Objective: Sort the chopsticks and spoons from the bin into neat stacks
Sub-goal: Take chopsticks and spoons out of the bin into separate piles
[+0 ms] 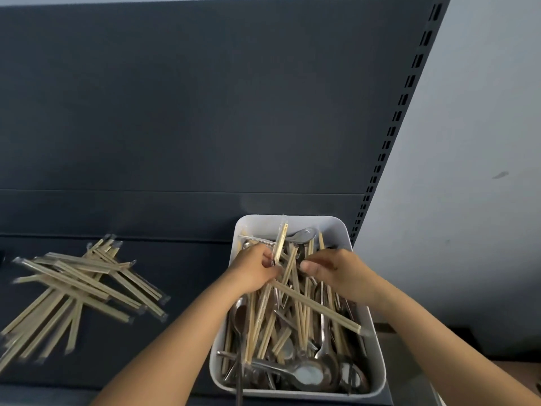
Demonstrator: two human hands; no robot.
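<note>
**Both hands over the bin; left hand closed on wrapped chopsticks**

The left hand (254,271) has its fingers curled round wrapped chopsticks. One upright pair (280,241) rises from the grip, and its clear wrapper tip reaches about the level of the bin's far rim. A slanting pair (317,306) runs from under the same hand down and to the right, ending just short of the bin's right wall.

The right hand (333,271) hangs over the contents, fingers curled downward and thumb pointing toward the left hand. Whether it pinches anything cannot be told. The two hands are near each other but apart.

The bin (377,361) is white with rounded corners. It holds loose chopsticks (265,315), mostly lying lengthwise, and metal spoons (307,375) gathered at the near end.

The bin stands at the right end of a dark shelf (181,273). Its right rim lies close to the shelf's right edge and below a slotted upright (404,104). A dark back panel (205,98) rises behind the bin's far rim.

To the left, well apart from the bin, a pile (82,285) of wrapped chopsticks lies criss-crossed on the shelf, extending to the left border of the view. A stretch of shelf surface separates the pile from the bin's left wall.
</note>
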